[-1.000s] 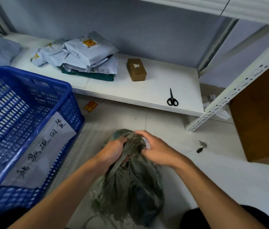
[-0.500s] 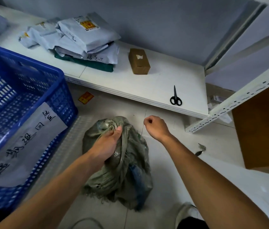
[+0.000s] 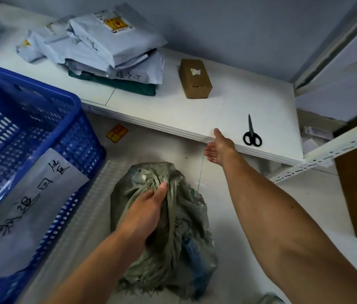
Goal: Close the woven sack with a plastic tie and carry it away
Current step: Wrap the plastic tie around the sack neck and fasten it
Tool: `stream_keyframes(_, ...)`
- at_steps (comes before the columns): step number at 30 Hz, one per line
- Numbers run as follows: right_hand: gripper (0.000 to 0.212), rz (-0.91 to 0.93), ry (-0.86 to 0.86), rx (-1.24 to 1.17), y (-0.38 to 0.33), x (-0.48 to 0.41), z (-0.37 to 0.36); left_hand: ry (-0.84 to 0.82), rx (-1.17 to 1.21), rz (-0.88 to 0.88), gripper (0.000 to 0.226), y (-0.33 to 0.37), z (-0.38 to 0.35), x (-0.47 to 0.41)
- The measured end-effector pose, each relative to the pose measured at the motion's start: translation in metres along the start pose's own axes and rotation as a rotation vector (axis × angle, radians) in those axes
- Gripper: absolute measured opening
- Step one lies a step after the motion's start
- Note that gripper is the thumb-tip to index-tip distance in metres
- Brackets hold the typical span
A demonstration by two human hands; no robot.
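pale floor tiles carry our grey-green woven sack [image 3: 184, 211], just beside the blue crate [image 3: 41, 91]; our left hand [image 3: 142, 209] grips its bunched neck. beyond, our right hand [image 3: 219, 148] is stretched out, fingers spread and holding nothing, at the edge of the low white shelf [image 3: 195, 110], near black scissors [image 3: 252, 137]. farther back, a cardboard box [image 3: 195, 79] and stacked parcels [image 3: 111, 44].

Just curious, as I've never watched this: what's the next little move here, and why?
Probably the right hand picks up the scissors: it is open and stretched toward them at the edge of the shelf, while the left hand grips the gathered neck of the woven sack.
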State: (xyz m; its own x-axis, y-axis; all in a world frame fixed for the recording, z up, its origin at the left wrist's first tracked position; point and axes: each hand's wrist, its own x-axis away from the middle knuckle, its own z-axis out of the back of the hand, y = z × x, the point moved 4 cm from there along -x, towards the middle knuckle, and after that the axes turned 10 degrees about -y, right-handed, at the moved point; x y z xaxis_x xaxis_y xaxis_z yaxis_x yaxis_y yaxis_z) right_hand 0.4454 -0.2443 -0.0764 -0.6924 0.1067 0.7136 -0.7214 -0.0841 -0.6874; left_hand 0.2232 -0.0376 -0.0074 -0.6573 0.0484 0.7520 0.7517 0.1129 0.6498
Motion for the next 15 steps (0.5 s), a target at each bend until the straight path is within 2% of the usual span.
stream_keyframes(5,0.057,-0.010,0.010,-0.056,0.002,-0.017,-0.005,-0.059,0.027,-0.031,0.054,0.002,-0.002,0.010)
stream_keyframes(8,0.047,0.025,0.025,-0.075,0.000,-0.017,-0.004,-0.095,0.040,-0.065,0.053,0.008,-0.004,0.015)
stream_keyframes(12,0.024,0.063,0.007,-0.086,-0.003,-0.008,0.001,-0.122,0.014,-0.093,0.085,0.009,-0.003,0.016)
stream_keyframes(15,0.022,0.113,-0.014,-0.050,-0.005,0.011,0.007,-0.115,-0.008,-0.081,0.117,0.012,-0.005,0.020)
